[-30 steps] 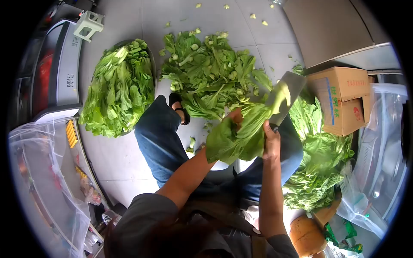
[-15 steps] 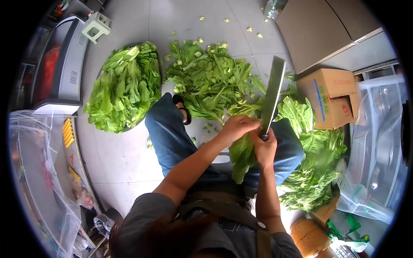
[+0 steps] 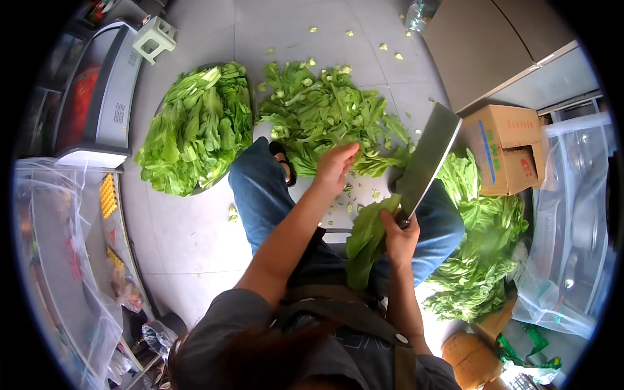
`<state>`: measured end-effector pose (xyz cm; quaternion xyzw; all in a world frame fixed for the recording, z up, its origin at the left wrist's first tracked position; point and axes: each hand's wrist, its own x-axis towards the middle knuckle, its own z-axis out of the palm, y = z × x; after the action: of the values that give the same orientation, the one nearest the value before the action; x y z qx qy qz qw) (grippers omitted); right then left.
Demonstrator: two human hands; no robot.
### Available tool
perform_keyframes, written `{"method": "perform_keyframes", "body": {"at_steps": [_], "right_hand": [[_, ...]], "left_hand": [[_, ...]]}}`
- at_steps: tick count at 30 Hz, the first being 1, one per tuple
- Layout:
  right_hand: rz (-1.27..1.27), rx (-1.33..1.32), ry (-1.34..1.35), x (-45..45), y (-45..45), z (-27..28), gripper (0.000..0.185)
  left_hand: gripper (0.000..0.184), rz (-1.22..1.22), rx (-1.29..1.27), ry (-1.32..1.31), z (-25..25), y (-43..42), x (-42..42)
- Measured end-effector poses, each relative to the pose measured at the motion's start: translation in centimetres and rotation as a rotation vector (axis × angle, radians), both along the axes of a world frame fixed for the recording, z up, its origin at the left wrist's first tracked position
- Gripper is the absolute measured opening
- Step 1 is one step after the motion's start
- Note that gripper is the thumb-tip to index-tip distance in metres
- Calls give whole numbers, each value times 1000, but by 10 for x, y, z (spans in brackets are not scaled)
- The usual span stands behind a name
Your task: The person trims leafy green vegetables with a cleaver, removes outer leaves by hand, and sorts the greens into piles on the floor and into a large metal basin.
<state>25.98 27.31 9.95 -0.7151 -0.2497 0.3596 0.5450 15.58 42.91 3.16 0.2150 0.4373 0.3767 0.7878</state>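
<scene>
Right hand (image 3: 399,242), fingers closed round cleaver (image 3: 429,154) and, apparently, leafy green (image 3: 367,237) over lap, left hand (image 3: 338,167), fingers loosely curled, hold unclear, near leaf pile (image 3: 328,110) on floor (image 3: 188,240).

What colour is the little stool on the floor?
The stool is pale greenish white, seen best in the head view.

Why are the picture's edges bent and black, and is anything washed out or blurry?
Head view: probably a wide lens, curving straight lines and leaving black corners; bright light bleaches the floor at lower left; a hazy patch softens the right-hand greens.
</scene>
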Motion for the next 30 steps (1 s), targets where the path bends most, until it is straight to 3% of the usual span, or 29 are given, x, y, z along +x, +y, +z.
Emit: {"method": "perform_keyframes", "body": {"at_steps": [1,2,5,7,9,13,15,20,24,25,28,30], "right_hand": [[-19,13,33,0,0,2,10],[-35,30,71,0,1,4,10],[-78,122,96,0,12,7,9],[-123,136,179,0,15,8,9],[-115,114,183,2,14,5,9],[-89,57,210,-1,10,2,7],[-44,57,277,-4,11,3,20],[54,-71,268,-1,10,-5,33],[85,-137,269,-4,14,-5,33],[90,-148,272,-4,15,-7,33],[106,-167,278,-7,18,-9,31],[93,-187,271,-15,22,-5,30]], "left_hand": [[30,-11,48,68,14,6,-4],[45,-112,124,204,22,11,-5],[46,-240,181,312,42,-7,-5],[59,-840,405,338,55,-31,-18],[53,-1200,467,263,68,-55,-29],[40,-908,214,160,36,-90,-48],[40,-733,107,147,36,-87,-66],[60,-342,29,174,46,-38,-142],[61,-25,193,177,69,6,-215],[53,62,218,229,81,14,-232],[63,190,247,508,130,37,-277],[74,273,293,599,120,77,-326]]}}
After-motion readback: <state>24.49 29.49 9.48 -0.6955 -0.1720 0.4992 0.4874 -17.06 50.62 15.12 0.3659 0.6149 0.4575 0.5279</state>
